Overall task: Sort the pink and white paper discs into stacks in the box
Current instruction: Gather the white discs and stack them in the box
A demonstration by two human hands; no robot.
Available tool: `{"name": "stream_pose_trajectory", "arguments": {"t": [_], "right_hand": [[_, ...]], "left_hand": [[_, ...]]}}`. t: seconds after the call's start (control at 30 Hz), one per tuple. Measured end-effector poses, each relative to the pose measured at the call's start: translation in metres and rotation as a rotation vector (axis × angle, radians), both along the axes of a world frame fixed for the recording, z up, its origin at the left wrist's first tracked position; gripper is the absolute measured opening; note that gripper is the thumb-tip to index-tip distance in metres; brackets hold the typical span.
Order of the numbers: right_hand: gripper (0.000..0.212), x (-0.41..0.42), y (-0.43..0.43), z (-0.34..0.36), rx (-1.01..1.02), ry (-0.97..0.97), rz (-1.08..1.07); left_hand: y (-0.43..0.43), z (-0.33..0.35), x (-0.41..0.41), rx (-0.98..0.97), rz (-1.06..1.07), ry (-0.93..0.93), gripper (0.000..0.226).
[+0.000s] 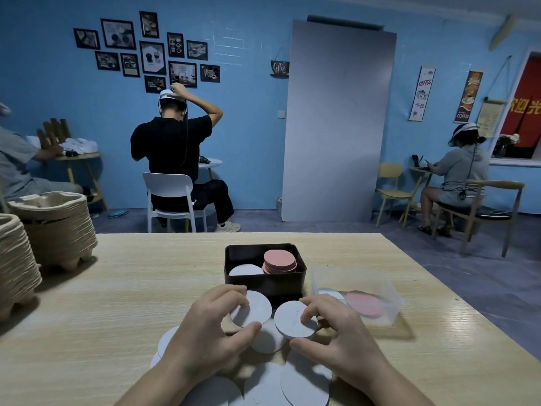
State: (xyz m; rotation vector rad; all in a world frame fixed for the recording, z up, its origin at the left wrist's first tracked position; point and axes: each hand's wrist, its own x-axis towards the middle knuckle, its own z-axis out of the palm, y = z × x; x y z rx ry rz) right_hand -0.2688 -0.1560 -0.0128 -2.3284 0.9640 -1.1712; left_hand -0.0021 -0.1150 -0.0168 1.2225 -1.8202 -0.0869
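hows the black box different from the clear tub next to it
The black box is opaque and dark; the clear tub is see-through. In the black box the pink discs form a tall stack beside a white stack; in the clear tub a pink disc and a white disc lie low near the bottom. Both are open-topped, rectangular and sit on the wooden table, holding both colours.
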Motion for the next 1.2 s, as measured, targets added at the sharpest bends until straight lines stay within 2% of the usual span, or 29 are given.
{"name": "stream_pose_trajectory", "arguments": {"t": [0.1, 0.33, 0.53, 0.67, 0.83, 1.2], "right_hand": [[0.03, 0.001, 0.0, -0.002, 0.007, 0.003, 0.02], [0.034, 0.007, -0.001, -0.004, 0.032, 0.025, 0.074], [0.03, 0.009, -0.001, -0.004, 0.01, 0.038, 0.11], [0.03, 0.007, 0.0, -0.002, 0.016, 0.023, 0.077], [0.031, 0.008, 0.0, -0.001, -0.008, 0.017, 0.055], [0.037, 0.011, 0.0, -0.001, 0.053, -0.039, 0.103]], "left_hand": [[0.0, 0.002, -0.002, -0.013, -0.013, 0.016, 0.023], [0.0, -0.003, -0.012, 0.028, -0.094, -0.09, 0.035], [-0.002, -0.002, -0.016, 0.036, -0.135, -0.145, 0.032], [0.0, 0.003, -0.013, 0.087, -0.149, -0.041, 0.053], [0.003, 0.003, -0.007, 0.094, -0.147, 0.043, 0.03], [0.0, 0.002, -0.013, 0.126, -0.187, 0.057, 0.032]]}}
